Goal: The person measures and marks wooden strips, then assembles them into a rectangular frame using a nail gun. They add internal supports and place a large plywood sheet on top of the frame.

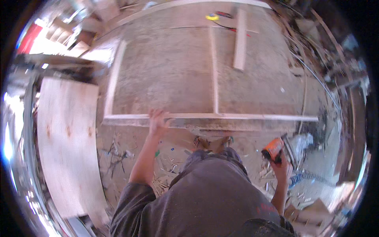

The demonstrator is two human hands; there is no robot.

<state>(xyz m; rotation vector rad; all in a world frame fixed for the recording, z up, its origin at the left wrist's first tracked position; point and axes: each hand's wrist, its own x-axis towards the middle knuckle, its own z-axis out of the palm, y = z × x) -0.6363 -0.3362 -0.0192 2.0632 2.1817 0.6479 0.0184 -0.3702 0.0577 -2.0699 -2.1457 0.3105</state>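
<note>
My left hand (158, 121) is on the near wooden strip (244, 116), fingers over its top edge and thumb out to the right. This strip forms the front side of a light wooden frame lying on a worn brown worktable (166, 71). A left strip (115, 79) and a middle strip (214, 71) run away from it. Low on the right, beyond the table's near edge, my right hand (281, 165) is closed around an orange and black nail gun (275, 149). A blue coiled air hose (302, 177) trails to the right behind it.
A loose board (240, 41) lies at the far right of the table, with a yellow tape measure (212, 16) to its left. On my left stands a pale plywood panel (69, 146). Wood scraps and shavings litter the floor (169, 170) around my feet.
</note>
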